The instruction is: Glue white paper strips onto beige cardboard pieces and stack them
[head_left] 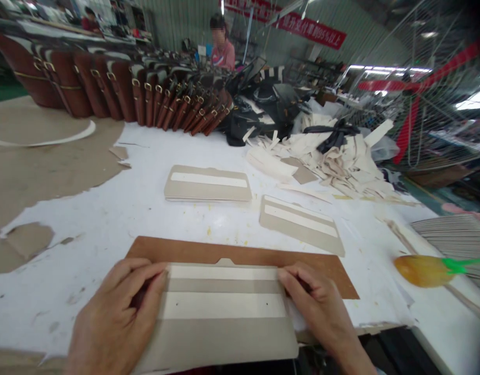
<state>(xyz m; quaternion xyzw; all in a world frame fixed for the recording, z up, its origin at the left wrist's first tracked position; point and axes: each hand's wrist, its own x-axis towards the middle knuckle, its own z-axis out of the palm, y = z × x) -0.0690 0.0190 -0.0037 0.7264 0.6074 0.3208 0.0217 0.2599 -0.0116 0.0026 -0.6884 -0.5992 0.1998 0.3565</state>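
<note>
A grey card panel (pixel 224 328) with two white strips lies on a brown board (pixel 240 252) at the near edge of the white table (pixel 118 208). My left hand (pixel 118 312) presses on the panel's left end, fingers bent over the edge. At the panel's right end my right hand (pixel 318 302) does the same, fingertips on the upper corner. Both hands hold the panel flat against the board.
A stack of similar grey panels (pixel 207 183) and another stack (pixel 301 224) lie farther back. Brown leather bags (pixel 118 88) stand in a row at the far left, black bags (pixel 259 109) and cream scraps (pixel 333 156) behind. An orange bottle (pixel 423 271) lies at right. A person sits far back.
</note>
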